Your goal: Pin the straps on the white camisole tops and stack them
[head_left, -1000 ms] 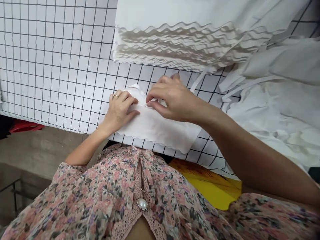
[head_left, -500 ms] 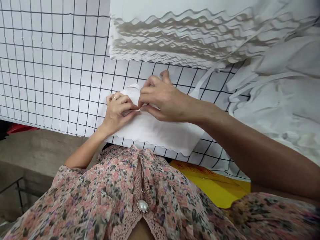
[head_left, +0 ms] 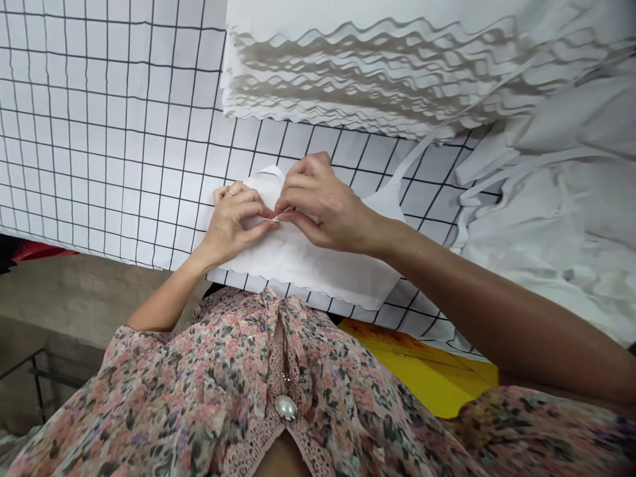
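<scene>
Head view only. The left hand (head_left: 232,222), with a metal ring (head_left: 230,193) on one finger, and the right hand (head_left: 322,202) sit close together on a white scallop-edged fabric piece (head_left: 303,265). The piece lies flat near the front edge of the table (head_left: 99,152), just beyond the person's torso. Table top is a smooth white sheet with a thin black square grid. The fabric is matte and soft, with a wavy cut along its lower edge, and rises into a small raised fold between the hands. Both grips are pinching: left thumb and fingers pressed together on the fold, right thumb and fingers closing on it from the other side, fingertips nearly touching. A thin pale sliver (head_left: 275,218) shows between them, too small to tell what it is. Just beyond the hands sits a thick stack of scallop-edged white fabric (head_left: 368,79), its wavy edges layered and slightly fanned. To the right is a rumpled heap of white fabric (head_left: 561,225), with a flat white strap (head_left: 407,162) running along the stack. Nearest the camera: a floral sheer blouse (head_left: 163,391) with lace trim and a pearl-like button (head_left: 285,407). A glossy yellow sheet (head_left: 427,374) shows below the table edge, and a concrete floor (head_left: 84,291) at lower left.
</scene>
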A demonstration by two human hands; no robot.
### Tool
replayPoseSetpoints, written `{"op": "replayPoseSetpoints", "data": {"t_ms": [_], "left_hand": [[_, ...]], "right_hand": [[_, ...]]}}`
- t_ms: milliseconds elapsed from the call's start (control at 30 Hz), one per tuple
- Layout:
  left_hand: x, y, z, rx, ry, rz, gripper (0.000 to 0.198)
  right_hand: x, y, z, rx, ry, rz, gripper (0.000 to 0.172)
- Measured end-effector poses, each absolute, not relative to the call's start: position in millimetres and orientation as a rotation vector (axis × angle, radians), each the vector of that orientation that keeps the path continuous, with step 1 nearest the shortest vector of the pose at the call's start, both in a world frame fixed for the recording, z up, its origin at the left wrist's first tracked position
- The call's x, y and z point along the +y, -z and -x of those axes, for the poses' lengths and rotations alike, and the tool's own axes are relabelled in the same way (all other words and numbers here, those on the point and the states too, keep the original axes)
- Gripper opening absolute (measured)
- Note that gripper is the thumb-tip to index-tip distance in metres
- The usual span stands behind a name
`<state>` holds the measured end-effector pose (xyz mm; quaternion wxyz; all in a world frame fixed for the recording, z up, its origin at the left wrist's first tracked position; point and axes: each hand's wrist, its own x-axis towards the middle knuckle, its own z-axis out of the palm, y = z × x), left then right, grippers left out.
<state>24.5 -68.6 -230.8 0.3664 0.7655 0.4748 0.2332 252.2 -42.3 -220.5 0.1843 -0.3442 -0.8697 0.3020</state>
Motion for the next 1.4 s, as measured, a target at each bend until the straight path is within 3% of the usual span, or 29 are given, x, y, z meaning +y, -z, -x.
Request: {"op": "replayPoseSetpoints", "data": {"t_ms": [167,400,667,800,933,1033,1133,1267,1400], "left_hand": [[-67.6,232.8,-22.7,1.219,-0.591,-1.960,0.017],[-62.7,221.0,-17.5,1.280,-0.511,-1.937,0.018],[-56.9,233.9,-12.9,1.370,-0.503,-2.040,0.016],[-63.6,241.8,-5.7,1.471,-0.731,-2.199,0.029],[-99.5,242.3,-11.4,1.326,-0.935,-2.386,0.054],[-125.7,246.3,-19.0,1.139,-0.726,-2.478,0.076],[-136.4,251.7,-9.9,1.235,-0.464,-2.461,0.090],[-135.2,255.8,20.1,1.368,-0.398,-2.417,0.096],[-116.1,252.1,24.5,1.353,-0.616,-2.450,0.085]], "right_hand": [[-19.1,207.2,-253.5,-2.518,-0.952,0.952,0.021],[69.1,133.3,-256.6,-2.742,-1.177,0.968,0.020],[109.0,136.7,-227.2,-2.917,-0.824,1.108,0.006],[72.7,131.6,-215.4,-2.955,-0.469,1.383,0.026],[-29.2,154.4,-217.6,-2.574,-0.274,1.271,0.050],[-115.6,199.9,-229.5,-2.503,-0.175,1.221,0.078],[-176.0,237.7,-256.8,-2.562,-0.189,1.426,0.095],[-211.6,251.1,-309.6,-2.507,-0.220,1.697,0.096],[-186.8,241.9,-351.5,-2.274,-0.122,1.643,0.079]]}}
